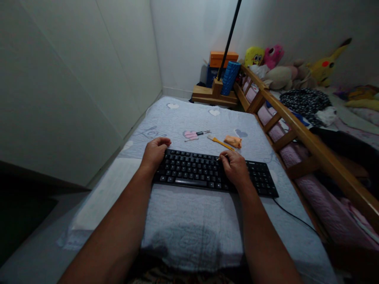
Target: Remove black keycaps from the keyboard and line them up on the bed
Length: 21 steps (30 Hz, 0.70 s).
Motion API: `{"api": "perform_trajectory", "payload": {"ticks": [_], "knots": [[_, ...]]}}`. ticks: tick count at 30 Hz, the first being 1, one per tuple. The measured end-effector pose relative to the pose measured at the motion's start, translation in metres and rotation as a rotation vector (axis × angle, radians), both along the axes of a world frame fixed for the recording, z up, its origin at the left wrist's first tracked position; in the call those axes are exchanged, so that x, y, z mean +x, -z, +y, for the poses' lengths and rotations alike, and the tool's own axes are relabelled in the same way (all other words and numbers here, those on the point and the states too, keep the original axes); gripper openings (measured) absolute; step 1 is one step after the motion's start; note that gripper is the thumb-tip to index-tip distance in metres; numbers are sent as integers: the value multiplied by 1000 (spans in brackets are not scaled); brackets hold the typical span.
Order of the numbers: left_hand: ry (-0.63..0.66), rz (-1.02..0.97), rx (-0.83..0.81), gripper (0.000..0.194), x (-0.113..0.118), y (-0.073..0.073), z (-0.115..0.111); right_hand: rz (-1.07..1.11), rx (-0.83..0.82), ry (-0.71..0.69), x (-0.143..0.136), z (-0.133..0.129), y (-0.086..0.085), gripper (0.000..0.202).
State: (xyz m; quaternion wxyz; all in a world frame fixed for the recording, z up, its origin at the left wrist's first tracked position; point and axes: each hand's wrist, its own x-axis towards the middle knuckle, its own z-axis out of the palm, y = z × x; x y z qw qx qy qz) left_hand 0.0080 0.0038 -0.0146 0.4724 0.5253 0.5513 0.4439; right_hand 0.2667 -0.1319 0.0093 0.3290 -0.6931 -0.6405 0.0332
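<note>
I have the left hand gripping the keyboard by its left end; my right hand pinches a small thing I can't identify.

Black rectangular plastic keyboard
It lies keys-up on pale blue patterned cloth, black cable trailing rightward.

Our bare forearms reach forward, our bare left hand loosely curled inward, our bare right hand bent, thumb close to index finger.
</note>
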Motion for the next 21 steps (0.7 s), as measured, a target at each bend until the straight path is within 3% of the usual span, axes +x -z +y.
{"api": "perform_trajectory", "payload": {"ticks": [21], "knots": [[-3,17,-6,29,1,-5,-3,-29,-21,8,-6,8,3,20]]}}
